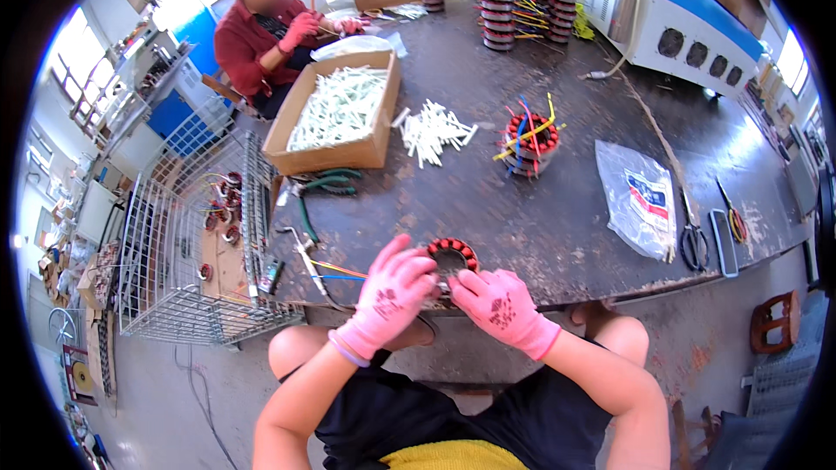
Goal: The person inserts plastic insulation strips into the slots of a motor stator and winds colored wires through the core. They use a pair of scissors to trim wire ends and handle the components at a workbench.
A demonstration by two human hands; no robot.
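A ring-shaped motor stator [461,245] with red-coated teeth lies at the near edge of the dark table. My right hand [501,309], in a pink glove, grips its near right rim with thumb and fingers. At the near left side of the ring, my pink-gloved left hand [392,287] has its fingers bent together; what they pinch is hidden. Yellow, red and blue lead wires [340,271] stick out leftward from behind the left hand. A stack of stators [529,144] with coloured leads stands farther off, right of the middle.
White sleeves fill a cardboard box [383,144]; more lie in a loose pile [435,132]. Green-handled pliers [326,183] and a soldering iron [305,265] are at left. A plastic bag [623,174], scissors [694,244] and a machine [679,30] occupy the right. Another person [261,35] sits far left.
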